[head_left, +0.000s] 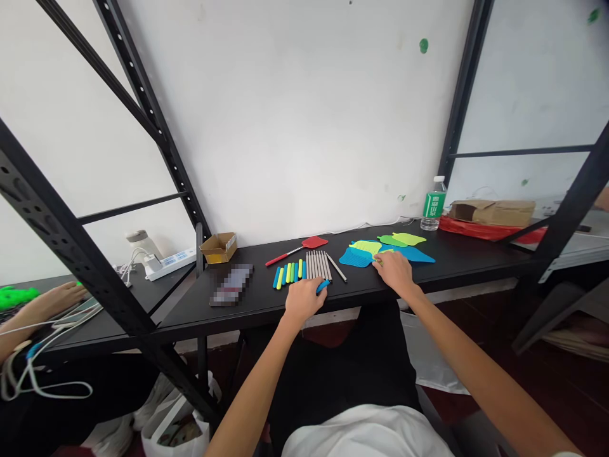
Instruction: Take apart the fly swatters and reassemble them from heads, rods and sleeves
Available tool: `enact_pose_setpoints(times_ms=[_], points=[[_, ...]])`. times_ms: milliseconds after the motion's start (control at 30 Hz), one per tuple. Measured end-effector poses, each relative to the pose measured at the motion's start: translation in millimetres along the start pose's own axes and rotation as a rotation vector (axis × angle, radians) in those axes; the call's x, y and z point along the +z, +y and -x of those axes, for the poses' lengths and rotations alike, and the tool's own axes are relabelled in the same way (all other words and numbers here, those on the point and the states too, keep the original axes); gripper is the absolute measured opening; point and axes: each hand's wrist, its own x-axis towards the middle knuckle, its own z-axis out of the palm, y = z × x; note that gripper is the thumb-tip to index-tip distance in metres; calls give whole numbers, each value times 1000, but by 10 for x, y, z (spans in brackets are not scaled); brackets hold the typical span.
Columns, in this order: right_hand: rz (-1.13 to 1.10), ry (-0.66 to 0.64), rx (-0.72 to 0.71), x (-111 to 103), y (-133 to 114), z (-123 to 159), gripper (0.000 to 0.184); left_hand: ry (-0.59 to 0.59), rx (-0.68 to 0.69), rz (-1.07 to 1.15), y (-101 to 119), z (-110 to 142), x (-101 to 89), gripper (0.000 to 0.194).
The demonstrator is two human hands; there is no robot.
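Observation:
My left hand (302, 298) is closed round a blue handle piece (323, 286) at the near end of a row of grey metal rods (317, 264) on the black table (247, 301). A row of blue and yellow-green handle pieces (289, 273) lies just left of the rods. My right hand (392, 267) rests palm down, fingers together, on the edge of a pile of flat swatter heads, blue (356, 257) and yellow-green (408, 238). A finished red swatter (297, 249) lies behind the rods.
A small open cardboard box (218, 247) and a blurred flat object (231, 285) sit at the left. A water bottle (433, 204), a cardboard box (493, 211) and red sheeting stand at the right. Another person's hand (56, 299) rests on the neighbouring table, beyond a black rack post (85, 266).

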Motion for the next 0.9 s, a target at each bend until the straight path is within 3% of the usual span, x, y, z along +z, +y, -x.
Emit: enact_pose_setpoints(times_ms=[333, 633, 767, 900], points=[[11, 30, 8, 18, -2, 7, 23, 26, 12, -21, -15, -2, 27, 25], [-90, 232, 88, -132, -52, 10, 39, -4, -2, -4, 3, 6, -12, 24], [-176, 312, 61, -243, -198, -4, 39, 10, 20, 11, 4, 13, -29, 23], [-229, 350, -2, -297, -541, -117, 38, -15, -7, 17, 29, 18, -66, 23]])
